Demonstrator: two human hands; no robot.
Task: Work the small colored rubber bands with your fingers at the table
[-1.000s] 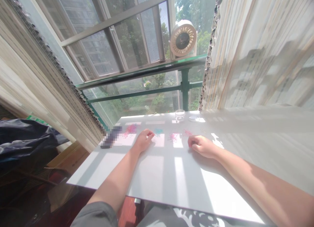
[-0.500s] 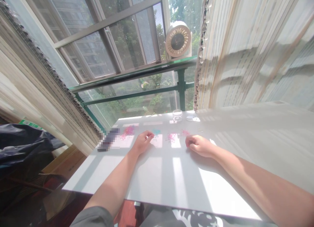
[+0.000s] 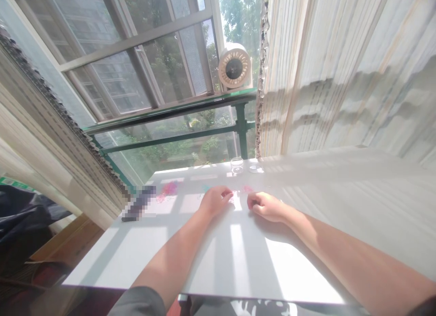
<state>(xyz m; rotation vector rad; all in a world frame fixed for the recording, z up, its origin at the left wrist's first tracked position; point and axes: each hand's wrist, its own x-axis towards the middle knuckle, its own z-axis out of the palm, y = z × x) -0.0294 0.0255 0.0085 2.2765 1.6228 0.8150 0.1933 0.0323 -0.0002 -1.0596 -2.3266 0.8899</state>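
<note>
Hands: two of yours are showing, both over the table (image 3: 136, 257).
Left hand (image 3: 214, 201): you are holding it with fingers curled and thumb and forefinger close together at the middle pink pile (image 3: 232, 199); whether they are pinching a piece, you cannot tell from here.
Right hand (image 3: 267, 207): you are curling its fingers inward, just in front of the right pink pile (image 3: 248, 188); its fingertips are hiding, so whether it is gripping anything, you cannot tell.
Piles: four are lying in a loose row across the table's far part, being the mixed pile (image 3: 168, 189) on the left, the teal pile (image 3: 205, 188) just beyond your left hand, and the two pink ones; their pieces are looking too small to count.
Clearware: one cup (image 3: 237, 165) is standing near the far edge, and one disc (image 3: 255, 168) is lying flat just right of it.
Blurred thing: one pixelated object (image 3: 139, 204) is lying left of the mixed pile.
Fan: one fan (image 3: 235, 68) is standing above the railing (image 3: 240, 125).
Change from half a second ago: your left hand, then stopping beside the teal pile, is now partly covering the middle pink pile; your right hand is keeping its place by the right pink pile; your view is turning rightward, so everything is sitting further left.
</note>
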